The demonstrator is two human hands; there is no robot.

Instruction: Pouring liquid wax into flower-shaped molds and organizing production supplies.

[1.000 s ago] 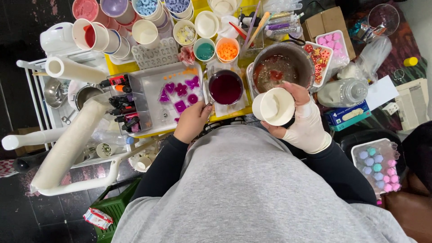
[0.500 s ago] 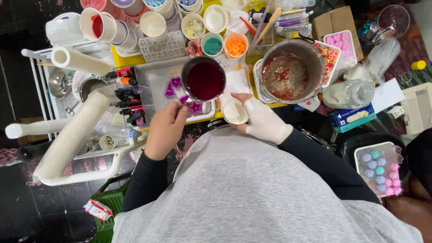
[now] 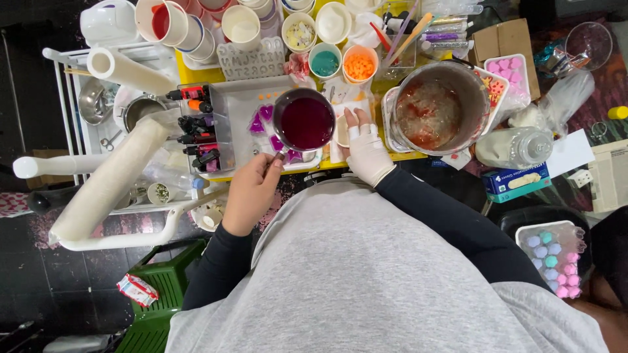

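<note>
My left hand (image 3: 252, 189) gripping handle of measuring cup (image 3: 304, 120) with dark red liquid, held over mold tray (image 3: 235, 108). Gloved right hand (image 3: 367, 151) flat on paper cup (image 3: 341, 130), 3 o'clock of measuring cup.

A round cup (image 3: 304, 120) full of dark purple liquid hangs level above a clear tray (image 3: 229, 111), its handle pointing toward the person. Beneath it, purple shapes (image 3: 261, 121) lie in the tray, partly hidden by the cup. Just right of it, a small white cup (image 3: 341, 131) sits on white paper.
</note>
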